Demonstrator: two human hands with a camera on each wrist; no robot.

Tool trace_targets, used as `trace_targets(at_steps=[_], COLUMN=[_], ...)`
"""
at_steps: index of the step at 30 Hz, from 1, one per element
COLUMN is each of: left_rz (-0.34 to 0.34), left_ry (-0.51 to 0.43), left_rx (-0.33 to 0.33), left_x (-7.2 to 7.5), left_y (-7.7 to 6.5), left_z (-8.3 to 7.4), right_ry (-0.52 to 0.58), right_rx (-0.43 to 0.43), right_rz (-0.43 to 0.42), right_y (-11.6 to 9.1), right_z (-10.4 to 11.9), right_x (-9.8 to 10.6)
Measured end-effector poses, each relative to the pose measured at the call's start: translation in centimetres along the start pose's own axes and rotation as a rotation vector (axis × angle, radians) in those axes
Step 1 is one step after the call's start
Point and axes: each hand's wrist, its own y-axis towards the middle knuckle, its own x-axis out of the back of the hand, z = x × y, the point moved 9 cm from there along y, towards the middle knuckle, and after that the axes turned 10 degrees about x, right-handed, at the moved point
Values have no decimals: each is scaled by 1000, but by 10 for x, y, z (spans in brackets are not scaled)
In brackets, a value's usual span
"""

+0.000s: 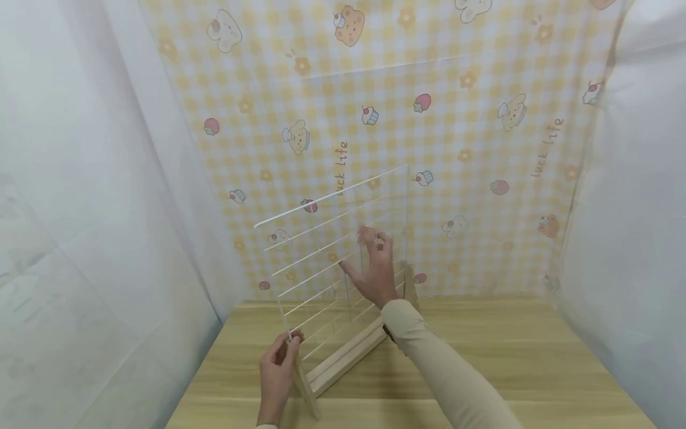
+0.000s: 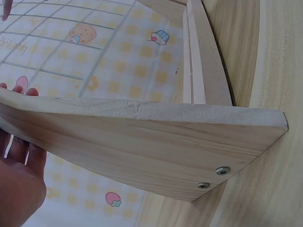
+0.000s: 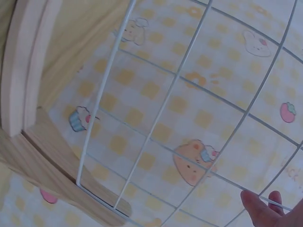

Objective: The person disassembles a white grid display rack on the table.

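A white wire grid panel stands tilted in a pale wooden frame with two side pieces and a grooved base bar. My left hand grips the upper end of the near wooden side piece, right where the panel's edge meets it; fingertips show on both faces of the wood. At the panel's middle is my right hand, thumb spread away from the fingers. In the right wrist view its fingertips lie right at a wire. The far side piece holds the panel's other edge.
The frame stands on a wood-grain tabletop. Behind it hangs a yellow checked cloth with cartoon prints, and white sheets close off both sides. Two metal bolts sit low in the near side piece.
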Motion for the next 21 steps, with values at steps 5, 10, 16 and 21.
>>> trace_targets(at_steps=[5, 10, 16, 21], left_rz=[-4, -3, 0, -8], left_ry=[0, -5, -13, -5], left_rx=[-15, -9, -14, -4], left_x=[1, 1, 1, 1], left_y=[1, 1, -1, -3], left_z=[-1, -1, -2, -2], right_ry=[0, 1, -21, -53], right_rx=[-26, -49, -45, -22], right_rz=[4, 8, -27, -47], right_y=[18, 34, 52, 63], right_z=[8, 14, 20, 25], right_x=[10, 19, 32, 49])
